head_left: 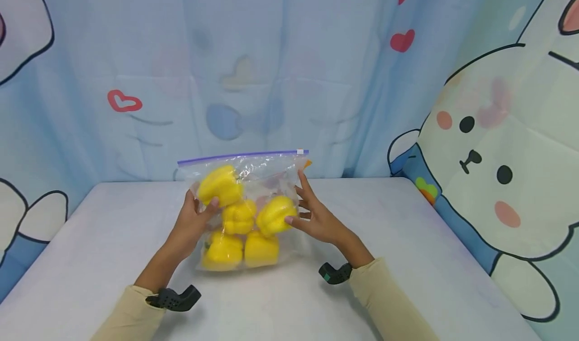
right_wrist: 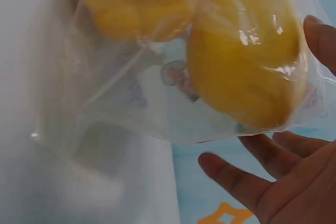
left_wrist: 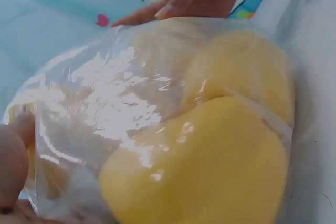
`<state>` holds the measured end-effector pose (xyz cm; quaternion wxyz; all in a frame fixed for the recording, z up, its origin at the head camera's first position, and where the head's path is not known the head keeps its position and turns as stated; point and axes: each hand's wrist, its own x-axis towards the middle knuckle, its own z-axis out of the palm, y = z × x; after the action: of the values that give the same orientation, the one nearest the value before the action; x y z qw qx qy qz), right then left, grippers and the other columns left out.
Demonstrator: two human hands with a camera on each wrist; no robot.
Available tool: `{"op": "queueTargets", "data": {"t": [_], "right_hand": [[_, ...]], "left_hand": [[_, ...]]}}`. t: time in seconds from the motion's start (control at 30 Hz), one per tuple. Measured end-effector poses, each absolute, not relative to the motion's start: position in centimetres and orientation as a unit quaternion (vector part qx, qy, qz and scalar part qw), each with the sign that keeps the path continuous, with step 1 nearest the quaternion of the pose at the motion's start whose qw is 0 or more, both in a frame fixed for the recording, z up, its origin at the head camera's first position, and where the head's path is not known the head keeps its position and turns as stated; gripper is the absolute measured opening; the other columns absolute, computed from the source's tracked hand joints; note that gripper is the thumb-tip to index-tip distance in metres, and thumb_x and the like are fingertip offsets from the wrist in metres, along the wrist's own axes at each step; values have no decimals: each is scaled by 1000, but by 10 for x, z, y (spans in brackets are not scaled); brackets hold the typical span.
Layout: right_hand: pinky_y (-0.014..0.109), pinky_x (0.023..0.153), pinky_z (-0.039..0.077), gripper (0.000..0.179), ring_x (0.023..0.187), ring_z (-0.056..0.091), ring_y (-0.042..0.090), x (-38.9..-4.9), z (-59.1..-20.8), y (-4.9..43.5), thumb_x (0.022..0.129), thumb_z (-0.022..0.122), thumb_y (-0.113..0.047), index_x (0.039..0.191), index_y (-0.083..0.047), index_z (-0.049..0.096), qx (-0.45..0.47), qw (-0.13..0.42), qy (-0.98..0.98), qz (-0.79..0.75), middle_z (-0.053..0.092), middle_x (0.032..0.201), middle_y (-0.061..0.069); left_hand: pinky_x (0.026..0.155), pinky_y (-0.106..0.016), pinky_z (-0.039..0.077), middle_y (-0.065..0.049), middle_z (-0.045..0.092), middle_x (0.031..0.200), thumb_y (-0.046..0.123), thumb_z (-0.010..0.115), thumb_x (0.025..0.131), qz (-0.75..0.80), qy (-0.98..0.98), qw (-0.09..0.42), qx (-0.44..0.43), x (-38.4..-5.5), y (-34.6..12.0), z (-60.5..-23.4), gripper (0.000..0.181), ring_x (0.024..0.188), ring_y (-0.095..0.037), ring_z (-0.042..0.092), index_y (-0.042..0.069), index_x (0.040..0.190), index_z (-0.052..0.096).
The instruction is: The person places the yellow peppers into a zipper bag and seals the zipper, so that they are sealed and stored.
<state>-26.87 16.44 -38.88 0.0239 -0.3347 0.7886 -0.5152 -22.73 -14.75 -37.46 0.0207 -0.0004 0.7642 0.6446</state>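
A clear zip bag with a purple slider strip stands upright on the white table, holding several yellow bell peppers. My left hand grips its left side, thumb on the front and fingers partly hidden behind. At the right side is my right hand, fingers spread and fairly straight, the thumb against the front beside a pepper. In the right wrist view the fingers show at the bag's edge, some tips behind the plastic. The left wrist view shows peppers close up through the shiny plastic.
The white table spreads around the bag. Behind it hangs a blue curtain with hearts and cartoon animals. Dark wrist devices sit at both sleeve cuffs.
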Motion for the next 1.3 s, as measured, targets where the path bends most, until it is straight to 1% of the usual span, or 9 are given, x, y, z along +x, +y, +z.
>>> {"op": "queueTargets", "data": {"t": [0.13, 0.2, 0.3, 0.43, 0.6, 0.77, 0.87, 1.07, 1.3], "right_hand": [[48, 91, 50, 98, 129, 45, 40, -269, -392, 163, 93, 65, -12, 156, -32, -7, -334, 16, 798, -501, 17, 158, 19], [45, 89, 52, 92, 128, 46, 38, -268, -392, 162, 94, 64, -17, 157, -34, -1, -326, 19, 805, -494, 19, 158, 17], [44, 88, 53, 86, 127, 48, 37, -269, -392, 162, 94, 63, -24, 156, -38, 6, -319, 25, 811, -489, 21, 158, 14], [42, 90, 52, 83, 127, 48, 36, -271, -395, 165, 95, 62, -26, 156, -38, 7, -307, 40, 809, -500, 23, 158, 14], [38, 84, 55, 83, 120, 54, 38, -276, -399, 170, 96, 61, -26, 158, -30, 6, -275, 62, 806, -520, 34, 150, 23], [39, 78, 57, 80, 112, 59, 33, -279, -403, 175, 96, 60, -31, 158, -29, 9, -228, 101, 813, -526, 43, 144, 24], [38, 77, 56, 78, 112, 58, 29, -279, -406, 176, 96, 58, -36, 158, -30, 10, -197, 135, 823, -515, 46, 142, 22], [37, 75, 55, 81, 115, 55, 29, -279, -413, 178, 95, 58, -41, 158, -26, 8, -175, 169, 837, -490, 42, 144, 25], [36, 76, 55, 82, 112, 57, 26, -280, -420, 181, 95, 59, -41, 158, -27, 9, -155, 163, 837, -499, 46, 142, 23]], "left_hand": [[109, -52, 30, -18, 4, 161, 58, 54, 89, 629, 776, 19, -28, -228, -141, -374, 100, 142, -39, 21, 21, 155, -12], [110, -55, 25, -22, 4, 160, 62, 49, 90, 609, 791, 34, -43, -228, -139, -373, 102, 142, -42, 19, 20, 153, -19], [110, -58, 23, -27, 6, 157, 62, 45, 92, 599, 798, 44, -55, -226, -139, -370, 100, 141, -45, 18, 23, 150, -27], [104, -57, 34, -25, 11, 156, 51, 52, 95, 626, 779, 33, -18, -226, -143, -372, 97, 135, -47, 31, 34, 149, -26], [102, -60, 37, -19, -2, 161, 42, 58, 95, 587, 803, 55, 86, -226, -146, -380, 94, 131, -51, 35, 41, 152, -17], [99, -65, 36, -15, -1, 161, 47, 60, 92, 514, 845, 81, 123, -223, -145, -386, 90, 130, -51, 36, 35, 157, -2], [102, -68, 29, -16, 2, 161, 49, 60, 91, 490, 857, 99, 123, -222, -144, -389, 88, 134, -52, 28, 29, 158, 6], [103, -69, 25, -19, 0, 160, 51, 61, 90, 472, 865, 122, 120, -221, -143, -391, 92, 135, -53, 28, 25, 158, 5], [103, -74, 14, -23, -14, 158, 59, 56, 89, 419, 889, 150, 111, -222, -141, -393, 97, 141, -51, 4, 16, 158, 2]]}}
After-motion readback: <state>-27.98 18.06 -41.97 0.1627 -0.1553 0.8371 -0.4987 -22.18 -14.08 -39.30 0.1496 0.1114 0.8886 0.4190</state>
